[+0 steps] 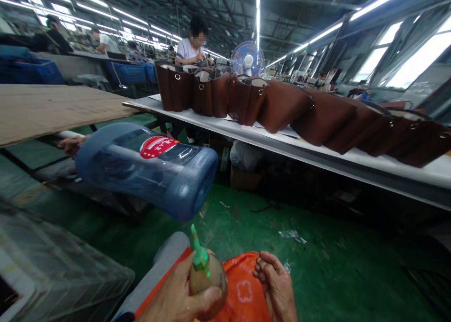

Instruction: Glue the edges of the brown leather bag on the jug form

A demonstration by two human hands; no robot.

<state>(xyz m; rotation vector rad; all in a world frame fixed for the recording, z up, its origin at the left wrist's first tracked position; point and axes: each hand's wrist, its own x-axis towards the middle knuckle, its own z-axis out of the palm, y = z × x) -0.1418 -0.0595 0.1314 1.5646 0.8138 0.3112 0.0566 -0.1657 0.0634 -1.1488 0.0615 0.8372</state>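
Observation:
My left hand [178, 296] is wrapped round a small brownish squeeze bottle [208, 277] with a green pointed nozzle that stands upright at the bottom middle. My right hand [276, 286] rests beside it on an orange cloth [243, 291] over my lap, fingers curled together, nothing visible in them. A big blue water jug [148, 169] with a red label lies on its side, up off the floor at the left, with another person's hand [72, 145] behind its far end.
A long white table [352, 160] carries a row of brown leather bags [282, 108] across the upper right. A wooden board [45, 108] lies at the left. A person works behind the bags, with a fan [247, 58] nearby. A clear plastic crate [52, 261] stands at lower left on green floor.

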